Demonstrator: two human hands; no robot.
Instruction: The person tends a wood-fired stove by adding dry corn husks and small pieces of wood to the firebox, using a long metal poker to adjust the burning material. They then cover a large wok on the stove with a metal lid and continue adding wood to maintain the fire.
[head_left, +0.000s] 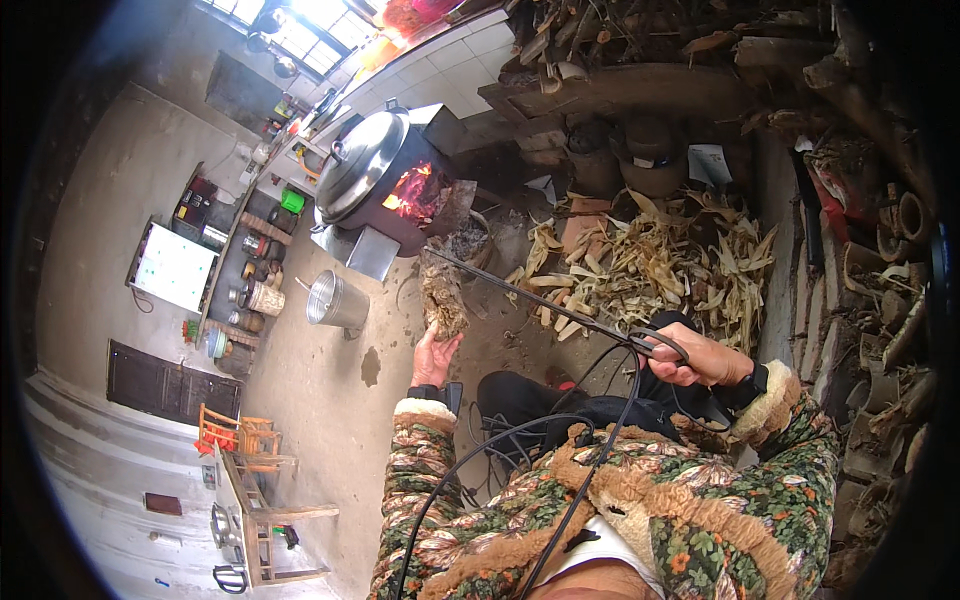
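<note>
My left hand (435, 358) holds the near end of a rough piece of firewood (442, 294), whose far end lies close below the stove's opening. Long metal fire tongs (540, 296) are in my right hand (694, 354), its fingers around the looped handle; their tips touch or lie beside the wood's far end. Flames (417, 196) burn inside the round metal stove (375, 214), under a large shiny lid (363, 160). A metal flap (459, 204) stands at the fire opening, above a container of ash (471, 238). Black cables hang before my body.
A metal bucket (339, 298) stands on the floor left of the wood. Dry corn husks and cobs (637, 255) are heaped to the right of the stove. Stacked firewood (885, 330) lines the right side. A wooden table (259, 514) and chairs (240, 435) are at the lower left.
</note>
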